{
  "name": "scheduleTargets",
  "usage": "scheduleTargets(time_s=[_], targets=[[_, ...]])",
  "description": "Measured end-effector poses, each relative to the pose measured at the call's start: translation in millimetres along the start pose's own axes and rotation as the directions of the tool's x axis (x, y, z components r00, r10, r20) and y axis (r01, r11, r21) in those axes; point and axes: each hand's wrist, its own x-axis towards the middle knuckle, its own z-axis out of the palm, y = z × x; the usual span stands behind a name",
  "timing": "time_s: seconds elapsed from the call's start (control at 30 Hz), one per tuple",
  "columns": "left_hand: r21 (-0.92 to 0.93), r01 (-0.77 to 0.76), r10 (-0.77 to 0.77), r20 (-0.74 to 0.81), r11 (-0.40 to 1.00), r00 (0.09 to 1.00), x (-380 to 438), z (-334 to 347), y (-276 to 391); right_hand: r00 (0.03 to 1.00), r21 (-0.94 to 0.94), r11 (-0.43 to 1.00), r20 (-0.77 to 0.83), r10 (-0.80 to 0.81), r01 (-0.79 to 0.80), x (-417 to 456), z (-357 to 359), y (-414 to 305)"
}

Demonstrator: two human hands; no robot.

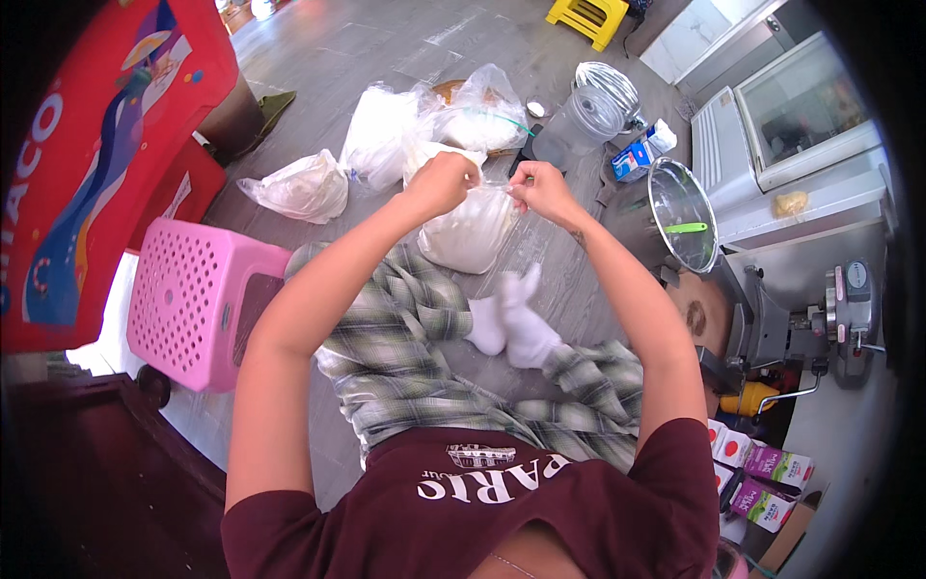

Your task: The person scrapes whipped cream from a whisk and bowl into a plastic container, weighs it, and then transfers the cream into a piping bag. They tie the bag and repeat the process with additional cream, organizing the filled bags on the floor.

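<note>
A full clear plastic bag of something pale (469, 233) rests on the floor before my feet. My left hand (448, 181) pinches the left side of its gathered top, with the fingertips partly hidden behind the knuckles. On the other side, my right hand (537, 189) grips the bag's top edge between thumb and fingers. The plastic is stretched between both hands. Directly behind it are a white bag (380, 134) and another clear bag with white contents (481, 116). A smaller tied bag (300, 189) lies farther left.
At left stands a pink plastic stool (188, 304). To the right are a clear plastic container (579, 119), a wire whisk attachment (608, 83), a blue carton (633, 161) and a metal mixing bowl (684, 199) holding a green-handled utensil (686, 228). Milk cartons (767, 481) sit lower right.
</note>
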Motion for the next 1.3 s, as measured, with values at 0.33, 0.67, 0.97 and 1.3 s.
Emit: scheduleTargets(time_s=[0.33, 0.67, 0.97, 1.3], targets=[[-0.678, 0.451, -0.468, 0.176, 0.580, 0.866, 8, 39, 31, 0.966, -0.249, 0.934, 0.048, -0.253, 0.256, -38, -4, 5], [-0.682, 0.574, -0.406, 0.416, 0.453, 0.814, 2, 36, 57, 0.921, 0.055, 0.974, -0.340, -0.189, 0.221, -53, 22, 38], [-0.533, -0.065, 0.307, 0.379, 0.843, 0.873, 18, 26, 27, 0.870, 0.037, 0.870, 0.008, -0.492, 0.492, -49, -36, 4], [-0.925, 0.345, 0.031, 0.354, 0.161, 0.935, 11, 89, 2, 0.868, -0.171, 0.915, 0.418, -0.268, 0.365, 43, -52, -41]])
